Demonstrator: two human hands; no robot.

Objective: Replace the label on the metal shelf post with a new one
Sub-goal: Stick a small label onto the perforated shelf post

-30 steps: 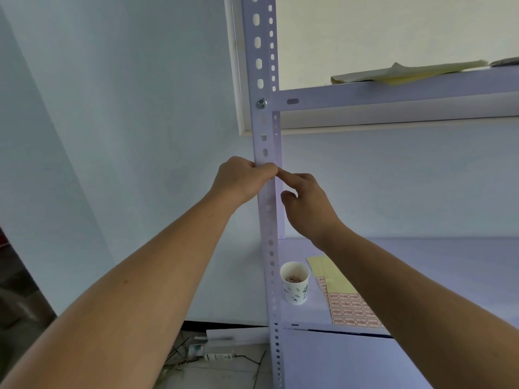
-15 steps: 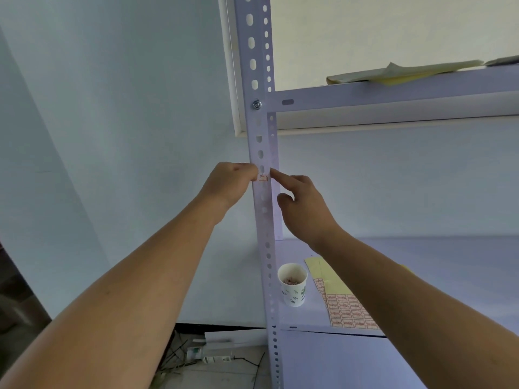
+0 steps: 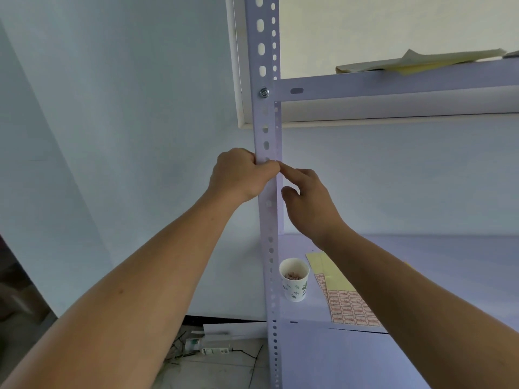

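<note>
From the head camera: both arms were up at the metal shelf post (image 3: 265, 130), and the two hands met on its front face, well below the bolt (image 3: 264, 92). The left hand (image 3: 241, 174) sat on the post's left edge with its fingers curled in and its thumb laid flat across the face. Whether it pinched anything under there, I couldn't tell. The right hand (image 3: 309, 197) came in from the other side. Its index finger was out straight with the tip touching the post right against the left thumb, its thumb hung apart below, and it gripped nothing.

The label itself was hidden beneath that thumb and fingertip, so it was somewhere on the post face between the two hands.

Far below the right hand, on the lower shelf (image 3: 421, 262), the label sheet (image 3: 348, 304) lay flat. A paper cup (image 3: 294, 279) stood just left of it, close to the post.

I judged this to be a pressing or picking step on the label. There were several risks:

- A thumb sliding sideways could skew or crease the label.
- Working it over one of the post's holes could leave it bridging a gap and lifting.
- Peeling too fast from one corner could tear it and leave residue.
</note>
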